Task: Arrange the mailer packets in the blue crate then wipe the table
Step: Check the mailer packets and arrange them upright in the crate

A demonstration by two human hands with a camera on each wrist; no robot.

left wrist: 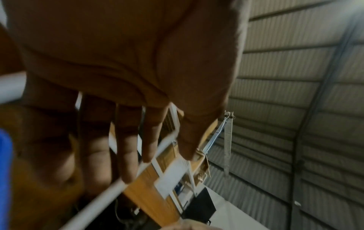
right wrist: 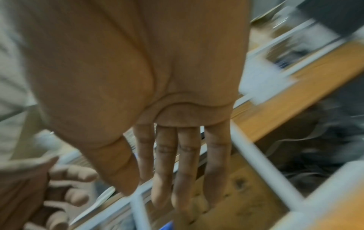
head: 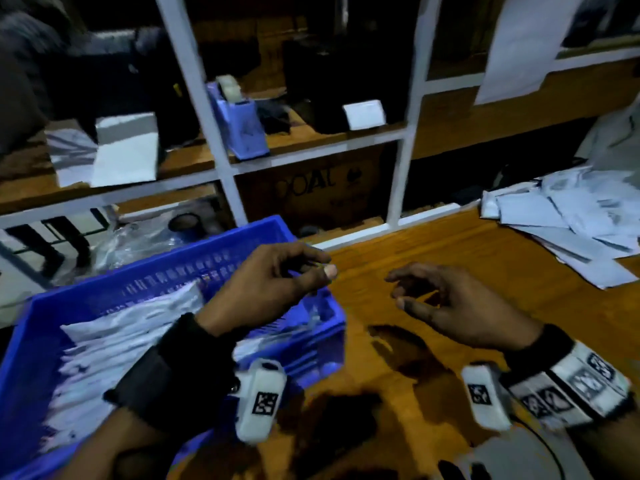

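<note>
Over the near right corner of the blue crate the left hand hovered, empty, its fingers loosely extended with small gaps between them and the thumb lying near the forefinger without pinching anything. Inside the crate a batch of white mailer packets stood on edge in a leaning row, which looked like a way of fitting many into the space, so that part of the job seemed well along.

Just to the right, apart from the crate, the right hand hung above the wooden bench, palm turned partly toward the other hand. Its fingers were straight to gently bent and slightly spread, touching nothing; the right wrist view showed the palm bare.

Well off at the far right of the bench lay a loose pile of packets, flat and overlapping, not yet crated. Both hands being free and facing that side, the likely step was a reach for this pile, though that is only a reading. Motion blur smeared both wrist views. No wiping cloth could be made out, and dark patches on the bench near the hands could have been shadow or stain; I could not tell which.
</note>
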